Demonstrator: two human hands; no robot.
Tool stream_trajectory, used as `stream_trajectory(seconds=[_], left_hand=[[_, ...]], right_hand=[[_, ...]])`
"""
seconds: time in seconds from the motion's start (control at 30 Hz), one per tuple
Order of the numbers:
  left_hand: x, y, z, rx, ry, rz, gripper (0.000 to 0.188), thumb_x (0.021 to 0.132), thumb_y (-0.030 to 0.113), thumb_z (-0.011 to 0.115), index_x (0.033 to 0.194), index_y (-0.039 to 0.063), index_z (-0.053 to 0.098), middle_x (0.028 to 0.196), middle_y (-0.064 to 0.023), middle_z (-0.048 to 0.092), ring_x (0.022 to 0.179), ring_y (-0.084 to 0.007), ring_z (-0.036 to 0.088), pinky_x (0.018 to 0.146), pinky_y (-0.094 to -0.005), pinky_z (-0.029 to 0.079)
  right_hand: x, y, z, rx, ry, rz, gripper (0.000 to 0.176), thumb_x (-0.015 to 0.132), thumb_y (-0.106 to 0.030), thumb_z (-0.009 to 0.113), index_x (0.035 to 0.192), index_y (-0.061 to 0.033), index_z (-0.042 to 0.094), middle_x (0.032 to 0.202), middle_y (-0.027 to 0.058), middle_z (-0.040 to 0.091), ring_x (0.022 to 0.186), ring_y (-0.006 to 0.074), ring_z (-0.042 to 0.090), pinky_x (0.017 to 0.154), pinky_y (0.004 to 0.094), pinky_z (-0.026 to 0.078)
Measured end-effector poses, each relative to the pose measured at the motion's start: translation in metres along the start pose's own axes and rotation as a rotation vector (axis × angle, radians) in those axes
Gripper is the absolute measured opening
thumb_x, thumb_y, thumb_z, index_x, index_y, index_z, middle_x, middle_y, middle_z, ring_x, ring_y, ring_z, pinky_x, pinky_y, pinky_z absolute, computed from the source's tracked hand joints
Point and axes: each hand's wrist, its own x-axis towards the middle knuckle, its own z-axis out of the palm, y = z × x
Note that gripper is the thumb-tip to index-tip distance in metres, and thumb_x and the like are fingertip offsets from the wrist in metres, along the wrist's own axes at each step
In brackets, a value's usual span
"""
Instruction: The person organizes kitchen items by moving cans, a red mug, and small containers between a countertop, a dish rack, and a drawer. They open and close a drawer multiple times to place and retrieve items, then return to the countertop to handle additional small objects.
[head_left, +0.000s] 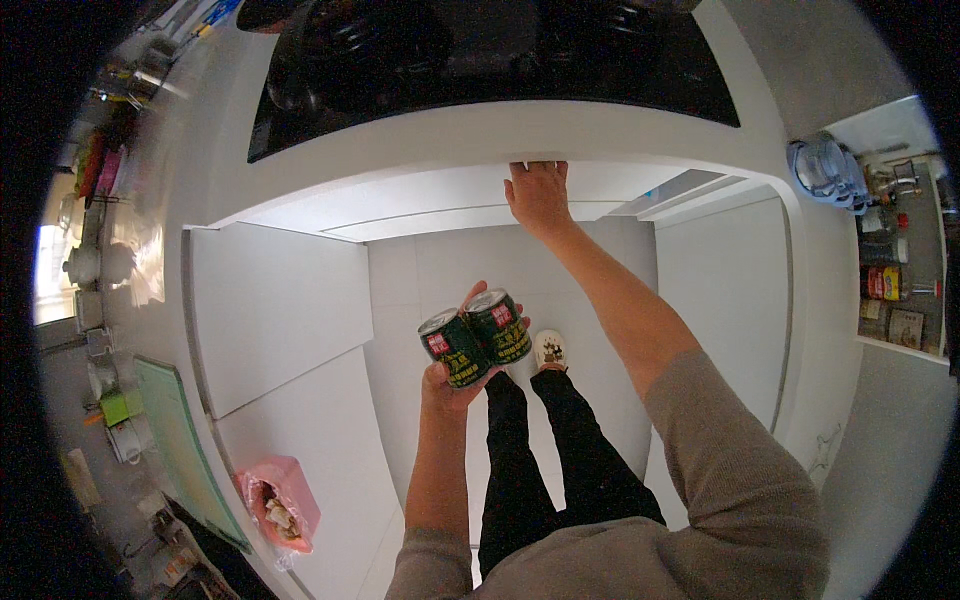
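Note:
Two dark green drink cans (454, 352) (498, 330) with silver lids and yellow and red print are side by side in my left hand (439, 386). Its thumb presses the nearer can, and its other fingers wrap behind both. They are held above the pale tiled floor (450, 259), in front of my legs. Further forward, my right hand (540, 191) has its fingers hooked at the top edge of a white cabinet front (420, 199) under the counter's lip. The fingertips are partly hidden there.
A black glass hob (495, 67) is set in the white countertop (465, 135). White cabinets (281, 300) flank me. On the left hangs a pink bin (300, 487) holding waste, near a greenish glass board (191, 450). A blue-tinted plastic jug (821, 169) and a shelf of jars (885, 281) stand right.

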Motion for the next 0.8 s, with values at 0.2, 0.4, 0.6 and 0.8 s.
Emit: stream_trajectory(seconds=[0.2, 0.4, 0.6, 0.8], left_hand=[[0.009, 0.013, 0.01, 0.007, -0.028, 0.02, 0.125, 0.054, 0.047, 0.089, 0.149, 0.01, 0.017, 0.138, -0.0265, 0.041, 0.129, -0.0446, 0.041, 0.106, -0.0532, 0.04], [0.02, 0.041, 0.017, 0.075, -0.009, 0.031, 0.123, 0.053, 0.047, 0.089, 0.148, 0.01, 0.021, 0.138, -0.026, 0.042, 0.128, -0.0447, 0.042, 0.106, -0.0532, 0.04], [0.041, 0.055, 0.004, 0.042, -0.044, -0.035, 0.119, 0.056, 0.041, 0.089, 0.148, 0.009, 0.021, 0.14, -0.0262, 0.04, 0.128, -0.0451, 0.041, 0.104, -0.0545, 0.041], [0.054, 0.044, -0.013, 0.007, -0.009, -0.108, 0.113, 0.057, 0.032, 0.088, 0.147, 0.009, 0.023, 0.141, -0.0186, 0.042, 0.128, -0.0413, 0.044, 0.104, -0.0542, 0.041]], right_hand=[[-0.015, -0.005, -0.005, 0.076, 0.126, 0.006, 0.042, 0.077, -0.021, 0.072, 0.114, -0.0081, 0.058, 0.117, 0.0117, 0.052, 0.112, 0.0309, 0.045, 0.088, 0.0473, 0.037], [-0.052, -0.016, -0.018, 0.217, 0.06, 0.067, 0.03, 0.074, -0.011, 0.073, 0.102, -0.0123, 0.062, 0.1, 0.0055, 0.058, 0.099, 0.0287, 0.052, 0.082, 0.045, 0.039], [-0.116, -0.027, -0.036, 0.41, 0.092, 0.047, 0.029, 0.07, -0.007, 0.074, 0.097, -0.0125, 0.064, 0.094, 0.0044, 0.059, 0.094, 0.0265, 0.054, 0.08, 0.0436, 0.039], [-0.156, -0.033, -0.044, 0.576, 0.038, 0.045, 0.022, 0.071, -0.006, 0.071, 0.091, -0.0117, 0.065, 0.096, 0.0043, 0.062, 0.095, 0.0283, 0.056, 0.08, 0.0451, 0.041]])
